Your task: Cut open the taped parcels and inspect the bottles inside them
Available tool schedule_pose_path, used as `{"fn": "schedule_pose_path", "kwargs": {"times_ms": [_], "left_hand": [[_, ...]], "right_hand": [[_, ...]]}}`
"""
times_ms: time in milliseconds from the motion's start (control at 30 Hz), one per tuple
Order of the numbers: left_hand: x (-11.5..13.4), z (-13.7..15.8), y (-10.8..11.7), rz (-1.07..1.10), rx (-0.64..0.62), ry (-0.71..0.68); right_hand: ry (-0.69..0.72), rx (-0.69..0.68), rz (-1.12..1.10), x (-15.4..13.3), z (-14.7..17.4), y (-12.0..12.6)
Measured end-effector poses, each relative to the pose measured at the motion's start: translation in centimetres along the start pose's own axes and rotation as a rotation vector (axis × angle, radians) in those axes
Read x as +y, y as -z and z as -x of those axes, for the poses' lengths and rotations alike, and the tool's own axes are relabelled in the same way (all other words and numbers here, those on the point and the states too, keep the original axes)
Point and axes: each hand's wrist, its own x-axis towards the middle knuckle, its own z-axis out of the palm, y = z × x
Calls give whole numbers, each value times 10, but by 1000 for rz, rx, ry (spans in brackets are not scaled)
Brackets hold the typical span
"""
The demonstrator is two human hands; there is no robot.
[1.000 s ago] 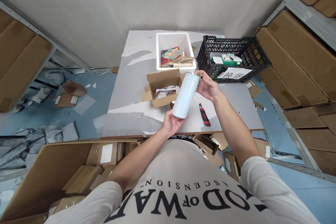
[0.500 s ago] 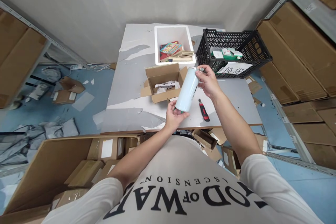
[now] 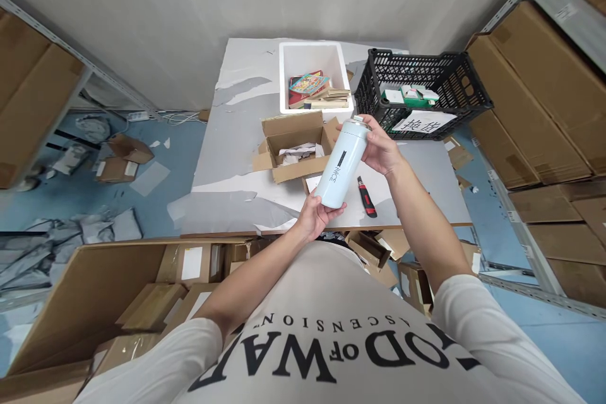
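Note:
A pale blue thermos bottle (image 3: 341, 167) is held tilted between my two hands, over the front part of the table. Its dark lettering faces up, and its silvery cap end points away from me. My left hand (image 3: 316, 217) cups the bottle's base. Around the cap end, the fingers of my right hand (image 3: 381, 145) are closed. Just behind the bottle sits an open cardboard box (image 3: 293, 175) with crumpled white paper (image 3: 302, 153) inside. A red and black utility knife (image 3: 366, 197) lies on the table to the right of the bottle.
Behind the box stands a white foam box (image 3: 316, 55) holding books. At the back right is a black plastic crate (image 3: 421, 66) with small green and white boxes. A large carton (image 3: 52, 315) of parcels stands front left of the table (image 3: 222, 170). Shelves with cartons flank both sides.
The bottle has been rolled about its length, so its lettering now faces up. My right-hand fingers have shifted around the cap end.

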Motion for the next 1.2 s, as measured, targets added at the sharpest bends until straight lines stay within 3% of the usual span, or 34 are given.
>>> {"fn": "schedule_pose_path", "kwargs": {"times_ms": [167,233,367,500,600,767,1000,1067,1200], "left_hand": [[-5,0,-4,-3,-45,42],[-8,-2,-5,-47,-9,-53],[-13,-8,-5,-249,179,-317],[-13,-10,-5,-287,276,-367],[-8,-7,-5,-163,239,-295],[-3,-1,-5,50,98,-38],[-4,-2,-6,59,26,108],[-5,-4,-7,22,28,45],[-12,-9,-8,-218,224,-321]], "right_hand": [[30,87,3,11,-6,1],[32,125,42,14,-8,3],[14,162,120,15,-11,5],[15,156,132,12,-8,2],[14,74,74,4,-4,4],[-10,-34,2,-2,-1,11],[18,43,32,9,-5,10],[18,71,47,8,-6,10],[11,114,85,3,-7,10]]}}
